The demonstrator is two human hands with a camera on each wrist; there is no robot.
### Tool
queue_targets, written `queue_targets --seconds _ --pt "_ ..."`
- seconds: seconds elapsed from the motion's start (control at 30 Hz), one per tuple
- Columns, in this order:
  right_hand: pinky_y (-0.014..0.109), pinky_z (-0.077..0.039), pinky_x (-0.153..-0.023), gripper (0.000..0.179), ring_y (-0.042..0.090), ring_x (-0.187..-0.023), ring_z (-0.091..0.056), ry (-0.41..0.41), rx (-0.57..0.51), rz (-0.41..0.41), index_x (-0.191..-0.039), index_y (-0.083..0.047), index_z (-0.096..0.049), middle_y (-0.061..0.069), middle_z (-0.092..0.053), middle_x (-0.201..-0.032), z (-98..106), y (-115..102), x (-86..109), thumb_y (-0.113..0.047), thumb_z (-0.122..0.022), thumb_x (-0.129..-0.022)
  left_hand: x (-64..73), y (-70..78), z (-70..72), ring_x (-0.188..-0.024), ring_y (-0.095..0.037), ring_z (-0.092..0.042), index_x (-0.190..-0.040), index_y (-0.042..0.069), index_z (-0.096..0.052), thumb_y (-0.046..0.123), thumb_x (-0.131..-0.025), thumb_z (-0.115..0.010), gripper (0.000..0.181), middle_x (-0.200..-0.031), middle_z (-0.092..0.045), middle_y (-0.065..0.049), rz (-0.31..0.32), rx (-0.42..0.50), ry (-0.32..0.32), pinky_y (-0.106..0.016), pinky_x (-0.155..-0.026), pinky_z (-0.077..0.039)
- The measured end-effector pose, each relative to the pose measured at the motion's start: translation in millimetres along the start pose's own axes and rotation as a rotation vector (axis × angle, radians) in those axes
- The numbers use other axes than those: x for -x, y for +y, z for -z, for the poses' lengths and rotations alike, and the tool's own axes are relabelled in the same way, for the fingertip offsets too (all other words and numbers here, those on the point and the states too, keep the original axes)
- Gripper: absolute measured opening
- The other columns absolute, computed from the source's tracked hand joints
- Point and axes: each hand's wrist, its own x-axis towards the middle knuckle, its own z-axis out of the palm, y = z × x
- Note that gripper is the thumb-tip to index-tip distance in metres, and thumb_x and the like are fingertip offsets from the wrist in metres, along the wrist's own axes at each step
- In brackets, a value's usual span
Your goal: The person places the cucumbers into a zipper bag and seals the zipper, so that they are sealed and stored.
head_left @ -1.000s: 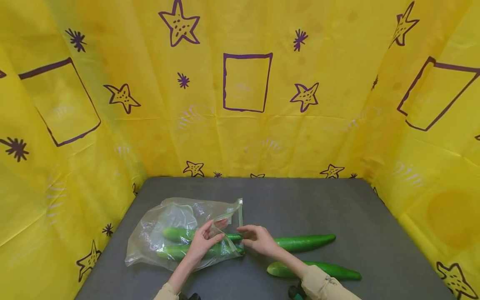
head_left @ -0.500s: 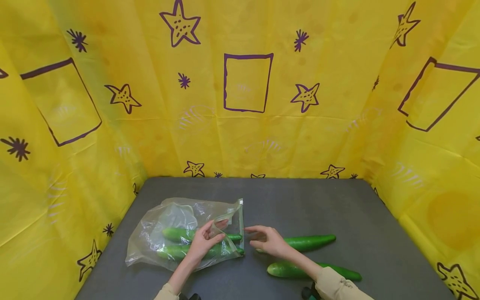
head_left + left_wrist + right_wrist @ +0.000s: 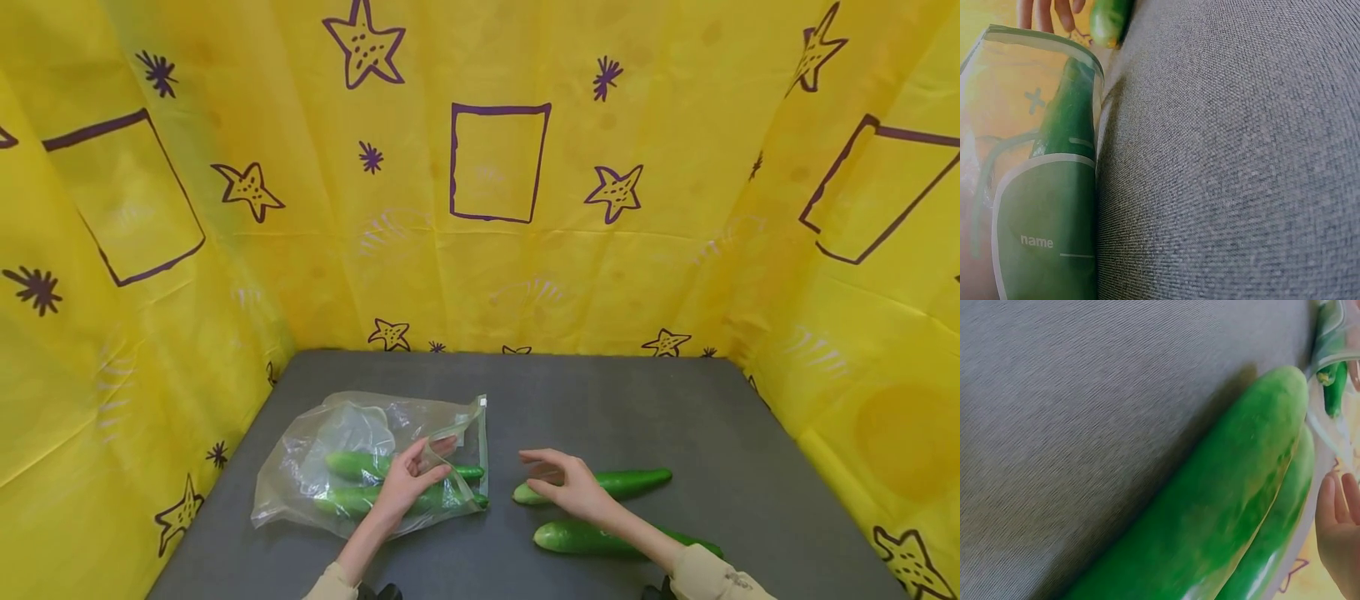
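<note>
A clear zip bag [image 3: 300,467] lies on the table's left half, its mouth facing right. Inside it are two cucumbers, the far cucumber [image 3: 348,467] and the near cucumber [image 3: 348,502]. My left hand [image 3: 408,482] holds the bag's lifted edge at the mouth between thumb and fingers; the plastic partly covers the fingertips. My right hand [image 3: 573,483], fingers loosely bent and holding nothing, hovers over a loose cucumber [image 3: 637,482]. A second loose cucumber [image 3: 573,537] lies nearer, partly under the right forearm. The left wrist view shows the bag's green label [image 3: 1047,231] reading "name".
The dark grey table [image 3: 600,408] ends at yellow curtains [image 3: 495,283] printed with stars, on the left, back and right.
My right hand has left the bag's mouth and moved right, over the far loose cucumber. My left hand and the bag have stayed in place.
</note>
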Motion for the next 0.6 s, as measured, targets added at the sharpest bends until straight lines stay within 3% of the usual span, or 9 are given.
queue_targets --seconds 0.23,0.6 --pt "0.028 -0.055 -0.084 0.041 0.039 -0.105 -0.062 0.024 0.027 0.024 -0.129 -0.007 -0.057 0.023 -0.059 -0.127 11 1 9.8 -0.019 -0.065 -0.09 -0.4 1.8 0.6 -0.139 -0.044 -0.023 -0.142 -0.008 -0.034 0.011 -0.084 -0.07 0.071 -0.151 -0.025 -0.029 0.005 0.001 -0.01 -0.056 -0.113 -0.023" --pt "0.028 -0.055 -0.083 0.04 0.037 -0.104 -0.063 0.035 0.047 -0.013 -0.128 -0.006 -0.057 0.023 -0.059 -0.126 28 3 24.3 -0.017 -0.065 -0.09 1.4 1.1 0.0 -0.139 -0.044 -0.024 -0.141 -0.009 -0.034 0.01 -0.084 -0.07 0.07 -0.15 -0.027 -0.029 0.009 -0.006 -0.004 -0.056 -0.113 -0.024"
